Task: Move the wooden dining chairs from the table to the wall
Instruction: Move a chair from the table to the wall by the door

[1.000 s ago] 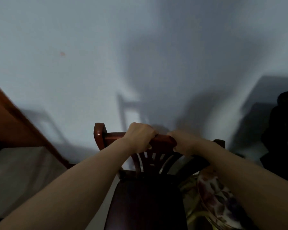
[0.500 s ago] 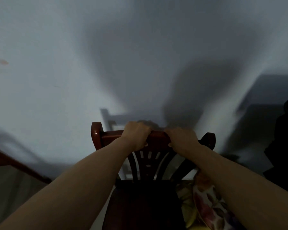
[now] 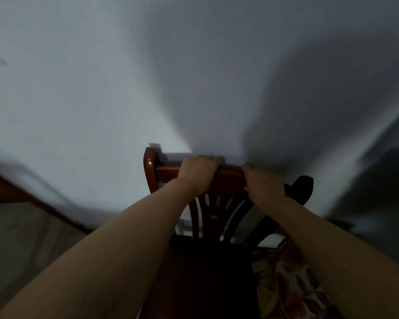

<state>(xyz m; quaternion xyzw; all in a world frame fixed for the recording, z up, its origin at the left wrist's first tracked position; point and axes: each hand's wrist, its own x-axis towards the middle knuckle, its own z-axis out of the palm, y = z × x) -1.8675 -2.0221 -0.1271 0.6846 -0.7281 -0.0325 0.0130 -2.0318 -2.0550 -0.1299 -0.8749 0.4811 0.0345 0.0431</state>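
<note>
A reddish-brown wooden dining chair (image 3: 151, 166) stands right in front of me, its slatted back up against the pale wall (image 3: 101, 88). My left hand (image 3: 197, 173) grips the top rail near the middle. My right hand (image 3: 262, 184) grips the same rail just to the right. The dark seat (image 3: 207, 277) lies below my forearms. The chair's right post is in shadow.
A brown wooden edge (image 3: 32, 199) with a beige surface below it runs along the lower left. A floral patterned cloth (image 3: 293, 284) shows at the lower right, beside the seat. Dark shadows and a dark shape fill the right side.
The chair and both hands have come closer to the wall. The view has shifted, so the brown edge at left sits lower and the dark object at right has left the frame.
</note>
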